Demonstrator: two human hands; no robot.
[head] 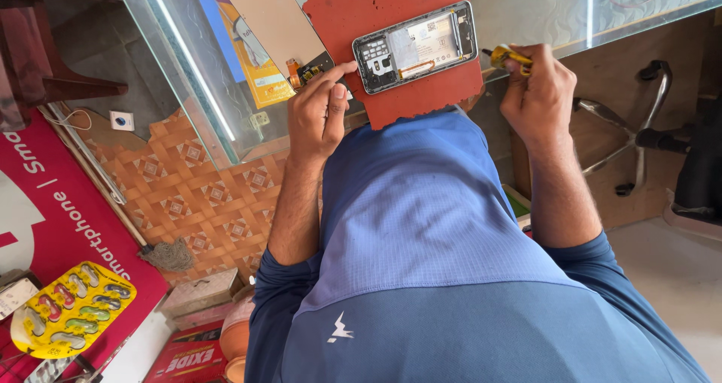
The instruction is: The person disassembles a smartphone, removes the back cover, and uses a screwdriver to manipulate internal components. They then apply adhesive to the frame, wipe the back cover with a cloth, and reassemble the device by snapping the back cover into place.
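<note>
1. Blue shirt fabric (436,278) fills the lower middle of the head view, nearest the camera, and the person's lap and the near table edge are hidden by it.
2. Beyond the shirt, a glass table top (188,74) is seen, with patterned orange floor tiles (203,195) visible through it and below it.
3. On the glass a red work mat (361,7) is laid, its near edge ragged.
4. An opened phone (416,46), back cover off and its inner parts showing, is placed on the mat, tilted slightly.
5. Just beside the phone, a detached tan screen panel (274,22) is laid on the glass, with a small orange and black connector end (307,73) at its near corner.
6. The left hand (320,112) is curled, its fingertips (347,68) pressed together against the near corner of the phone and the connector end; whether anything is pinched between them cannot be told.
7. The right hand (541,89) is closed around a small yellow-handled tool (505,56), held just off the other end of the phone; the tip is too small to make out.
8. At the far side, a chrome chair base (632,127) stands on the floor.
9. At the lower corner, a red poster (68,217) and a yellow card of small oval items (71,308) are seen.
</note>
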